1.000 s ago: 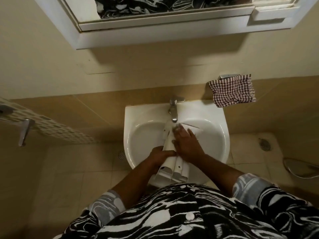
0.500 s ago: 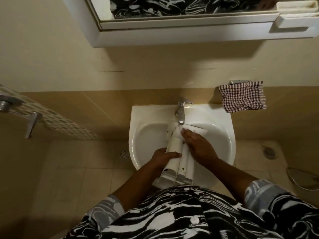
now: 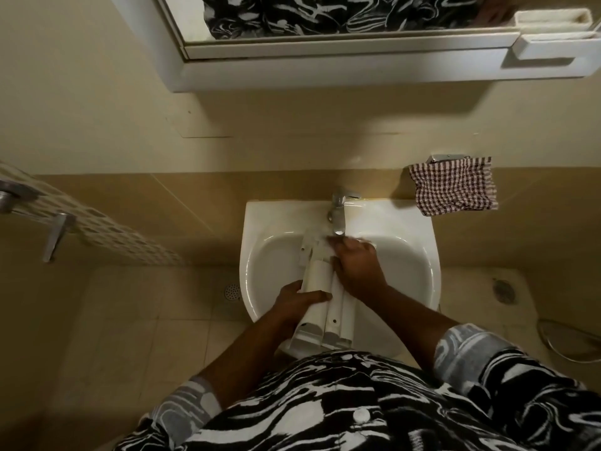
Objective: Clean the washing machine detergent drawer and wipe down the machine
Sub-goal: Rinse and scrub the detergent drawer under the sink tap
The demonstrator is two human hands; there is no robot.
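Note:
A white detergent drawer [image 3: 325, 312] lies lengthwise in the white sink [image 3: 270, 255], underside up, its far end under the tap [image 3: 338, 216]. My left hand [image 3: 297, 302] grips the drawer's left side near the middle. My right hand [image 3: 356, 266] lies flat on the drawer's far right part, fingers pointing toward the tap, with something pale under the fingertips; I cannot tell if it is a cloth or part of the drawer. Whether water runs is not visible.
A red-and-white checked cloth [image 3: 453, 187] hangs on the wall right of the sink. A mirror cabinet [image 3: 341, 63] juts out above. A metal handle [image 3: 55, 236] sticks out at left. Floor drains [image 3: 232, 291] sit on the tiles; a hose [image 3: 572, 340] lies at right.
My right hand has slid along the drawer's far end near the tap. The left hand keeps its grip. The camera has shifted, so the sink sits further right and lower.

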